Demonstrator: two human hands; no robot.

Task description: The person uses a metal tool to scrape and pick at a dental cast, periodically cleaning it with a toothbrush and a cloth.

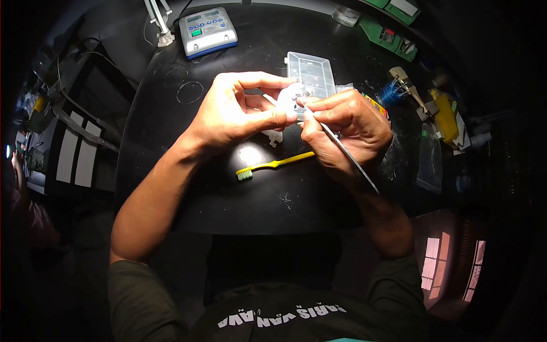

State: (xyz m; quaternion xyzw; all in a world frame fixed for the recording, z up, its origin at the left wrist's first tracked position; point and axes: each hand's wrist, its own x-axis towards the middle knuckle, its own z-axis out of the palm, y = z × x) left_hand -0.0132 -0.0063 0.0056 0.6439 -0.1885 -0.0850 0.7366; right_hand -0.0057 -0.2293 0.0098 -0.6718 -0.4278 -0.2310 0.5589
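My left hand (pixel 236 108) pinches a small white piece (pixel 289 98) between thumb and fingers; glare washes out its detail, so I cannot tell its kind. A thin metal hand tool (pixel 354 161) is gripped like a pen in my right hand (pixel 353 122), its tip right at the white piece. Behind both hands lies a clear plastic compartment box (pixel 310 68), partly covered by my fingers. On the black table below them, a yellow toothbrush (pixel 276 163) with green bristles rests near a pale irregular scrap (pixel 274 137).
A grey and blue control unit (pixel 208 31) stands at the back left beside a white lamp arm (pixel 162 25). Towards the right are a brush (pixel 405 85), blue wire (pixel 392 94), a yellow object (pixel 446 117) and a clear bag (pixel 430 159). Green equipment (pixel 387 37) sits behind.
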